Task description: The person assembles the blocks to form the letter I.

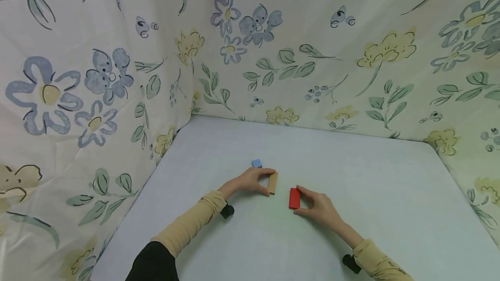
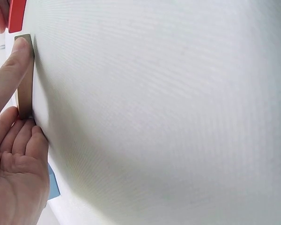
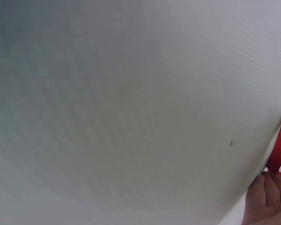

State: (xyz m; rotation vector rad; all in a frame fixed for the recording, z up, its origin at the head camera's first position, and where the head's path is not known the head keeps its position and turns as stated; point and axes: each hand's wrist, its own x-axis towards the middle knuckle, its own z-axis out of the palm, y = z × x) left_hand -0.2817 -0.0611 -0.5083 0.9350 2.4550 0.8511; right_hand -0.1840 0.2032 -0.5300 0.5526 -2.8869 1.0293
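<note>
Nearest, pinches the red block [image 1: 294, 198] end to end in the right hand [image 1: 323, 208], with thumb and fingers parted just to its length. Slightly farther and leftward, grips the wooden block [image 1: 273, 183] likewise in the left hand [image 1: 251, 180], near the red block but apart from it. Beyond, has a blue cube [image 1: 256, 163] lying unheld on the white counter [image 1: 371, 177], just behind the left fingers. Could tip or twist either block by pressing unevenly on its ends; could nudge the cube by shifting the left hand away. Cannot tell resting from slightly lifted for either block. Hides part of the cube behind the left hand, and cuts off the red block at the frame's edge, in the wrist views.
</note>
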